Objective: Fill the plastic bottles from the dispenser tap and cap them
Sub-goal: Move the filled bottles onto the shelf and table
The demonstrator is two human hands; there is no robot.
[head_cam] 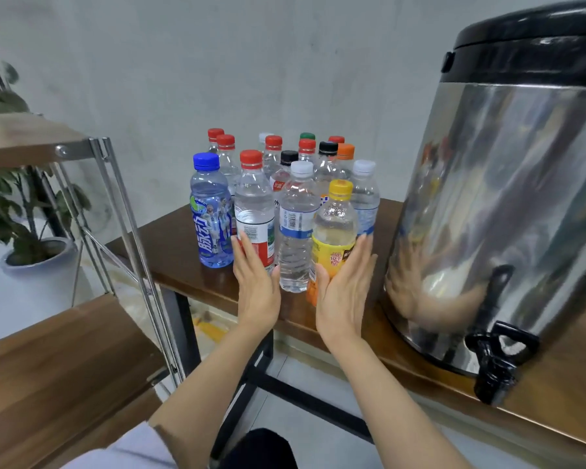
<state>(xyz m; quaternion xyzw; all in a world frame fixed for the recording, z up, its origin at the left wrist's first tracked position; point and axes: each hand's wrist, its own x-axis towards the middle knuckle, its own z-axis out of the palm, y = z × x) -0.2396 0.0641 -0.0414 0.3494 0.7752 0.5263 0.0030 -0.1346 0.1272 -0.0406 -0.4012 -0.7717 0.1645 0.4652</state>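
Dark wood counter [170,245] carries capped clear plastic bottles [293,228] beside a shiny steel dispenser [508,198]. We see left hand [256,289] and right hand [344,292] flat, fingers straight, flanking front bottles, grasping nothing.

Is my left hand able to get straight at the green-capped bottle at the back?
Probably not head-on: the left hand is at the front row, and the front red-capped bottle, white-capped bottle beside it and more behind stand before the green-capped bottle. Reaching over from above might work.

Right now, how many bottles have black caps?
2. The left black cap is mid-cluster, behind the white-capped front bottle; the right black cap is beside the orange cap. Others may be hidden.
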